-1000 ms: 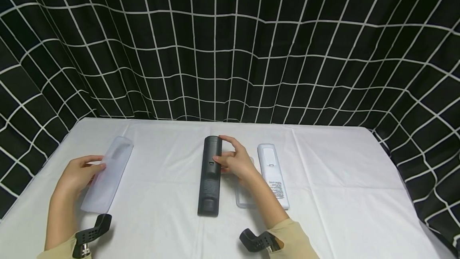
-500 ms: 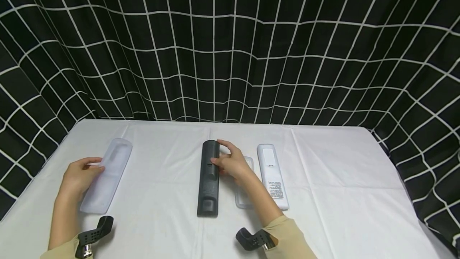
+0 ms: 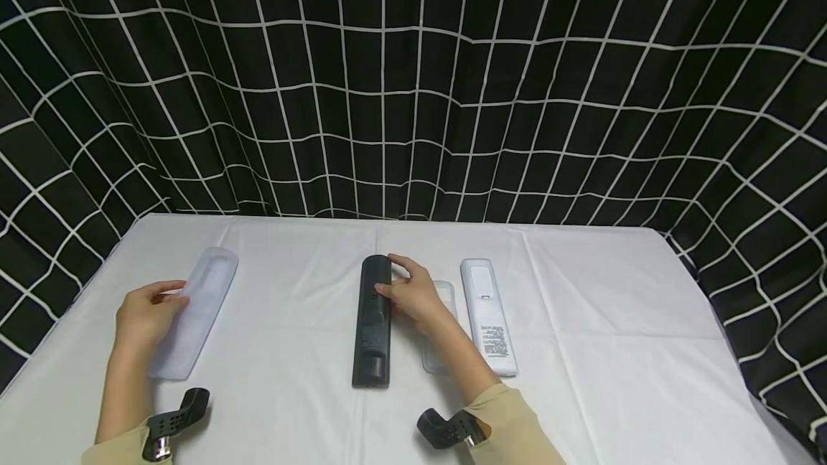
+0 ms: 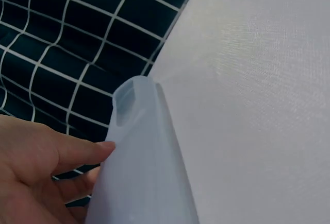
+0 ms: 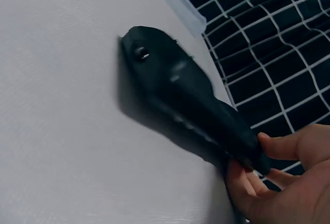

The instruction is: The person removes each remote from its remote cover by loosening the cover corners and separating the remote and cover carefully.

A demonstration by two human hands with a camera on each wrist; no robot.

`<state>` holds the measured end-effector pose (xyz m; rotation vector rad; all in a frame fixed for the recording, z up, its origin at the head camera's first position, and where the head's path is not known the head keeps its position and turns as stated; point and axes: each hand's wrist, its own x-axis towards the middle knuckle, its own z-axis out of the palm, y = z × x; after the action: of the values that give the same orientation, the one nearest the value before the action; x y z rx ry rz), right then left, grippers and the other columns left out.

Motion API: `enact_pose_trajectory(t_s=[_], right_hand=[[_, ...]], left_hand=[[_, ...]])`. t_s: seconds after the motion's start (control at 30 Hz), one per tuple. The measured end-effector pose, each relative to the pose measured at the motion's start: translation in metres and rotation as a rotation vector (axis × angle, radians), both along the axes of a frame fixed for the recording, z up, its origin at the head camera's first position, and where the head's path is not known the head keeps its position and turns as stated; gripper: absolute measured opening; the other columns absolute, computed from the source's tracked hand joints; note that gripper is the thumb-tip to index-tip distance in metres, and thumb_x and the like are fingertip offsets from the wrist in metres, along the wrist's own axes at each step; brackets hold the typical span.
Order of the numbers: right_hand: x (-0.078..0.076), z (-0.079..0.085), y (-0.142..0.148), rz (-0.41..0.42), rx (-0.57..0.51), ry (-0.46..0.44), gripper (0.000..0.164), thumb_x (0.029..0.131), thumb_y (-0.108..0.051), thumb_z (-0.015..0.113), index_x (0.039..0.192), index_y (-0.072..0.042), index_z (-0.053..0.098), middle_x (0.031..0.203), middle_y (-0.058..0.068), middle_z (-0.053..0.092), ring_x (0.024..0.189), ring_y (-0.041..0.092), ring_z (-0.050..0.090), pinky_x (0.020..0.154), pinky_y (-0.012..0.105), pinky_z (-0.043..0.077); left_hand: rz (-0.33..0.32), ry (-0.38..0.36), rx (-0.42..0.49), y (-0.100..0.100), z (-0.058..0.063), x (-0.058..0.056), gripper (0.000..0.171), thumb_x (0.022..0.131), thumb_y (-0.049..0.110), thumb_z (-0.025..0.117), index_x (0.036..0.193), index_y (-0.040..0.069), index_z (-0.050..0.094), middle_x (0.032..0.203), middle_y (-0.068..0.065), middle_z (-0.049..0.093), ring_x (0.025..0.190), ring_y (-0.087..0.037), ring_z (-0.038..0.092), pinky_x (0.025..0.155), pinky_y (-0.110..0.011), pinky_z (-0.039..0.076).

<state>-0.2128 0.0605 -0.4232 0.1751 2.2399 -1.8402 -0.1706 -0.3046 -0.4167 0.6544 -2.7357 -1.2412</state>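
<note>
Right hand point(image 3: 415, 301): grip clamped on dark remote point(image 3: 372, 332), far end slightly nearer person than second ago; handling seems under way. Left hand point(image 3: 143, 316): pinching translucent cover point(image 3: 205, 303).

The black remote point(image 3: 372, 321) is held lengthwise, back face up; the translucent case point(image 3: 202, 307) slants well to its left.

A pale translucent sleeve point(image 4: 144, 167) runs lengthwise, its rounded far end showing a recessed opening point(image 4: 126, 104) on the left side. At the sleeve's left edge, a little below that opening, the left hand point(image 4: 41, 167) pinches it, one fingertip point(image 4: 107, 146) against the sleeve and the other fingers bent lower down. White cloth point(image 4: 252, 116) spreads to the sleeve's right; black fabric point(image 4: 51, 44) with white grid lines fills its left, reaching past its far end.
</note>
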Motion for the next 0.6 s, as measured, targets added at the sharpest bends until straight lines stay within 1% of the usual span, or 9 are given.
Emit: enact_pose_trajectory(t_s=[0.1,0.2,0.27,0.3,0.33,0.4,0.5,0.53,0.6], right_hand=[[0.001,-0.001,-0.002,-0.018,0.029,0.012,0.066,0.094,0.001,0.074,0.155,-0.001,0.048,0.104,0.023,0.074,0.071,0.013,0.067,0.061,0.023,0.055],[0.003,-0.002,-0.004,-0.025,0.052,0.025,0.066,0.094,-0.001,0.075,0.155,0.0,0.048,0.107,0.023,0.075,0.071,0.014,0.069,0.061,0.024,0.056],[0.004,-0.002,-0.004,-0.028,0.069,0.038,0.065,0.094,-0.002,0.075,0.154,0.001,0.049,0.109,0.024,0.074,0.073,0.015,0.07,0.062,0.025,0.058],[0.004,-0.002,-0.004,-0.03,0.078,0.046,0.065,0.094,-0.002,0.075,0.154,0.001,0.049,0.11,0.024,0.074,0.075,0.016,0.071,0.063,0.026,0.059],[0.005,-0.002,-0.004,-0.033,0.084,0.055,0.065,0.094,-0.001,0.075,0.153,0.002,0.049,0.111,0.025,0.074,0.076,0.018,0.072,0.064,0.027,0.06],[0.007,-0.001,-0.003,-0.039,0.095,0.072,0.064,0.094,0.0,0.075,0.152,0.004,0.05,0.111,0.025,0.073,0.079,0.021,0.073,0.066,0.028,0.062],[0.01,0.0,-0.004,-0.056,0.11,0.089,0.062,0.093,0.002,0.074,0.15,0.006,0.051,0.11,0.026,0.072,0.081,0.025,0.075,0.066,0.03,0.063],[0.011,0.0,-0.005,-0.063,0.112,0.092,0.061,0.093,0.003,0.074,0.15,0.007,0.052,0.11,0.026,0.072,0.082,0.026,0.075,0.067,0.03,0.064],[0.013,0.001,-0.005,-0.075,0.122,0.095,0.059,0.093,0.003,0.073,0.148,0.007,0.053,0.111,0.026,0.071,0.085,0.029,0.075,0.068,0.031,0.064]], left_hand=[[-0.006,-0.007,-0.003,-0.001,0.003,0.001,0.041,0.103,0.009,0.06,0.138,-0.012,0.059,0.122,-0.035,0.065,0.099,-0.036,0.062,0.073,-0.034,0.046],[-0.015,-0.024,0.019,-0.003,0.004,0.002,0.043,0.104,0.01,0.059,0.14,-0.012,0.057,0.129,-0.037,0.062,0.108,-0.043,0.06,0.082,-0.044,0.05],[-0.015,-0.04,0.042,-0.005,0.004,0.002,0.044,0.104,0.01,0.058,0.141,-0.013,0.056,0.133,-0.038,0.059,0.113,-0.046,0.059,0.088,-0.05,0.05],[-0.017,-0.047,0.053,-0.007,0.003,0.002,0.044,0.104,0.01,0.058,0.141,-0.014,0.056,0.133,-0.039,0.058,0.114,-0.047,0.059,0.088,-0.051,0.051],[-0.015,-0.054,0.059,-0.008,0.002,0.002,0.043,0.104,0.01,0.058,0.141,-0.014,0.056,0.134,-0.039,0.058,0.112,-0.045,0.06,0.087,-0.049,0.052],[-0.009,-0.066,0.072,-0.011,0.001,0.002,0.043,0.104,0.01,0.059,0.141,-0.013,0.057,0.133,-0.038,0.059,0.103,-0.039,0.062,0.079,-0.04,0.054],[-0.004,-0.074,0.101,-0.016,-0.002,0.002,0.044,0.103,0.01,0.061,0.141,-0.012,0.057,0.125,-0.034,0.064,0.087,-0.023,0.06,0.066,-0.026,0.049],[-0.001,-0.074,0.111,-0.018,-0.002,0.002,0.044,0.104,0.01,0.061,0.142,-0.012,0.057,0.122,-0.032,0.066,0.084,-0.018,0.058,0.063,-0.023,0.048],[-0.006,-0.07,0.139,-0.021,-0.002,0.002,0.045,0.104,0.01,0.061,0.143,-0.012,0.056,0.115,-0.026,0.069,0.079,-0.011,0.056,0.062,-0.022,0.048]])
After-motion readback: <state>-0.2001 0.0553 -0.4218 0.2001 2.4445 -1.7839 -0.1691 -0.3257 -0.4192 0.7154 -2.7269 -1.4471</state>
